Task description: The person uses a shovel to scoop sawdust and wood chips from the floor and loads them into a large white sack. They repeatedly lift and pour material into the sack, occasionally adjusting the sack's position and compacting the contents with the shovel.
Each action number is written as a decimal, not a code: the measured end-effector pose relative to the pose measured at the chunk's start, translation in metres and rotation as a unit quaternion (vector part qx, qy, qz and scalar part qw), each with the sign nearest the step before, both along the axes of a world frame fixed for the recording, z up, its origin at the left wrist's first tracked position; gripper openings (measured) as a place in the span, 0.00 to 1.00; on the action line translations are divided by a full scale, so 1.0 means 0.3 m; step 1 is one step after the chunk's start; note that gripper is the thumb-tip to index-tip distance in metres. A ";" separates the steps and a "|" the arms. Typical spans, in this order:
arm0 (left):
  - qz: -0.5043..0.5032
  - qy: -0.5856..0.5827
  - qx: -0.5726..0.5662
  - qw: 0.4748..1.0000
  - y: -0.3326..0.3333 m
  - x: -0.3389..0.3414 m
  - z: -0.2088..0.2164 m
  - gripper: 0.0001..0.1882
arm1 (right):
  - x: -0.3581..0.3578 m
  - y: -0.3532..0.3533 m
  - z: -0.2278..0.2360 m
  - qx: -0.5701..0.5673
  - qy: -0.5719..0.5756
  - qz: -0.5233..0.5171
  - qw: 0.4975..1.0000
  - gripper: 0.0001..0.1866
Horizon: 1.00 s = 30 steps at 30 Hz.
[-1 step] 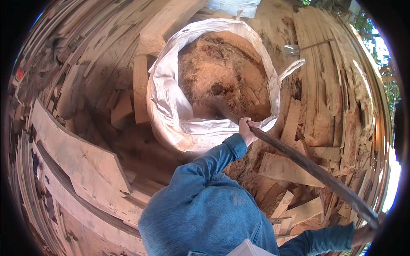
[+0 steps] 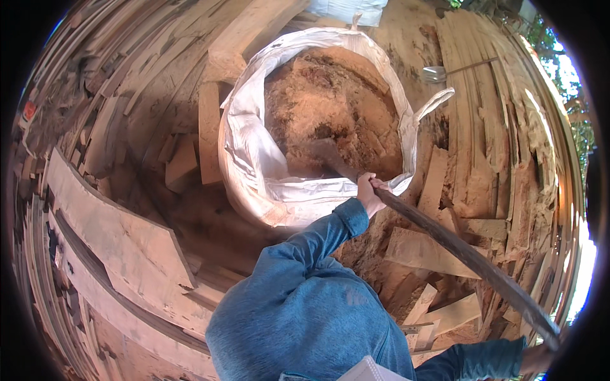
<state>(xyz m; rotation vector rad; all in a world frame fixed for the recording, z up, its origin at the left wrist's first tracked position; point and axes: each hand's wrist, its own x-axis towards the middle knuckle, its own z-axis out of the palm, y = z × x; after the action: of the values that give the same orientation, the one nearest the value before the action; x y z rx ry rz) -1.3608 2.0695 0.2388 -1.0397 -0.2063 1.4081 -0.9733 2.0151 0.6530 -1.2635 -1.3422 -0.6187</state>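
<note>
A long-handled shovel (image 2: 445, 237) slants from the lower right into a big white woven bag (image 2: 244, 127). Its blade, dusty and partly buried, rests in the brown sawdust (image 2: 324, 95) inside the near part of the bag. Just outside the bag's near rim, my left hand (image 2: 370, 193) wraps round the lower part of the handle. Far to the lower right, my right hand (image 2: 539, 357) is at the handle's upper end, dark and close to the picture's rim, its fingers hard to make out but closed at the shaft.
A wooden beam (image 2: 244, 32) and a block (image 2: 208, 130) stand against the bag's left side. Long planks (image 2: 114, 222) lie at the left, and rough boards (image 2: 470, 127) at the right. A fork-like tool (image 2: 435, 74) lies behind the bag's loop (image 2: 437, 101). Offcuts (image 2: 432, 251) litter the ground.
The shovel's blade has shifted slightly within the sawdust. The handle's upper end and my right hand have moved a little left and down; my left hand stays almost in place.
</note>
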 end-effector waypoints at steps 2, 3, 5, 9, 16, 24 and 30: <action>0.003 0.076 0.040 0.996 0.032 -0.030 0.099 0.16 | 0.005 -0.076 -0.064 0.032 0.025 0.024 0.999 0.10; 0.014 0.119 0.060 0.991 0.059 -0.054 0.153 0.17 | 0.004 -0.107 -0.096 0.047 0.037 0.037 0.998 0.10; 0.032 0.157 0.117 0.980 0.149 -0.151 0.247 0.18 | -0.012 -0.162 -0.137 0.078 0.054 0.060 0.994 0.09; 0.051 0.189 0.167 0.966 0.344 -0.361 0.304 0.19 | -0.172 -0.188 -0.133 0.118 0.036 0.089 0.988 0.09; 0.103 0.141 0.031 0.984 0.392 -0.720 -0.138 0.15 | -0.807 0.085 -0.197 0.054 0.076 0.306 0.948 0.10; 0.136 0.154 0.062 0.977 0.332 -0.577 -0.206 0.13 | -0.558 0.245 -0.083 -0.028 0.360 0.445 0.819 0.10; 0.102 0.195 0.043 0.975 0.144 -0.364 -0.144 0.13 | -0.347 0.199 0.012 -0.082 0.360 0.446 0.816 0.10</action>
<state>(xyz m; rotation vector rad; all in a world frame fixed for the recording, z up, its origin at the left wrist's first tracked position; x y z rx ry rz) -1.4701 2.1128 0.1956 -0.6660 -0.0863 1.7442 -1.0774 2.0747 0.6565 -0.7114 -1.1486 0.6069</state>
